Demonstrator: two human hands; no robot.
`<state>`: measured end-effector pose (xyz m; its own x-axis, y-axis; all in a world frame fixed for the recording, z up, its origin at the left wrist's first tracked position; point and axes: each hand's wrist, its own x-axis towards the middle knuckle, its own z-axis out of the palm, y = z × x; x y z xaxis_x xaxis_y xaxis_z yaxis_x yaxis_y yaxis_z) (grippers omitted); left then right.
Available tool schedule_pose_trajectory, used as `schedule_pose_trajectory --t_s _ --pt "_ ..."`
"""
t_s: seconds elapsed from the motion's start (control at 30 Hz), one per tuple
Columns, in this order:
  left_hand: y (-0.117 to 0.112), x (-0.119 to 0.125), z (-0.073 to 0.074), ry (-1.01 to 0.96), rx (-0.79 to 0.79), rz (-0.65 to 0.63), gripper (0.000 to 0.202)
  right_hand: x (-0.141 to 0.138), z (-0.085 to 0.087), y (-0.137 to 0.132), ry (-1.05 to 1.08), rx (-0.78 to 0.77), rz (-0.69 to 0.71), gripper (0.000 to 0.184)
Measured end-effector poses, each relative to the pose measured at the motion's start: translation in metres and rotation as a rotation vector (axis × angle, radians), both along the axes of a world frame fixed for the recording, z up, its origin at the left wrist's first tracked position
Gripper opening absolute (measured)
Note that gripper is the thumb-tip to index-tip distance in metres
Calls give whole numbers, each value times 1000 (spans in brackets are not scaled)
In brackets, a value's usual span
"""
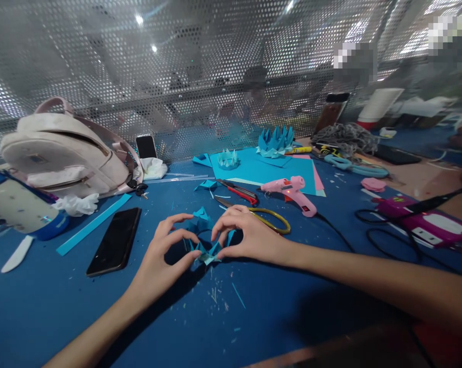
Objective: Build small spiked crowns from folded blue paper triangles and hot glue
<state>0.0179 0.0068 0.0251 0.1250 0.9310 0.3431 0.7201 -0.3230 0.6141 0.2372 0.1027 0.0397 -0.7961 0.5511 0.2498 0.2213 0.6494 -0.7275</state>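
Note:
A small folded piece of blue paper (207,252) lies on the blue table (62,306) between my two hands. My left hand (165,255) pinches its left side with thumb and forefinger. My right hand (246,235) pinches its right side the same way. Another folded blue paper piece (201,220) sits just behind them. Yellow-handled scissors (271,219) lie right behind my right hand.
A black phone (115,241) and a blue paper strip (93,225) lie to the left, near a pale backpack (66,151). A pink glue gun (292,191), a red cutter (238,190), blue paper crowns (275,140) and sheets sit behind. Cables and a magenta device (426,222) are at right.

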Motion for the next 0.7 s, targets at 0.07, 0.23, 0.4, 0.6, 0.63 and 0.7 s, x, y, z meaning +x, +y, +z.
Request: schedule_pose_trajectory --t_s 0.07,0.23,0.4,0.6,0.63,0.7 --pt "0 -3 1 20 -15 -37 7 0 0 0 -13 0 -4 25" --pt "1 -2 -4 87 47 -67 10 0 -5 -1 -40 1 -24 22" --pt "2 3 -11 99 86 -53 13 -1 -11 -2 -49 59 -21 20" --pt "-2 9 -11 114 119 1 16 -2 -11 -5 -39 86 30 10" --pt "-4 10 -10 127 138 9 17 -1 -12 -6 -26 105 42 9" --pt "-8 12 -9 177 196 26 18 1 -12 -8 19 180 60 10"
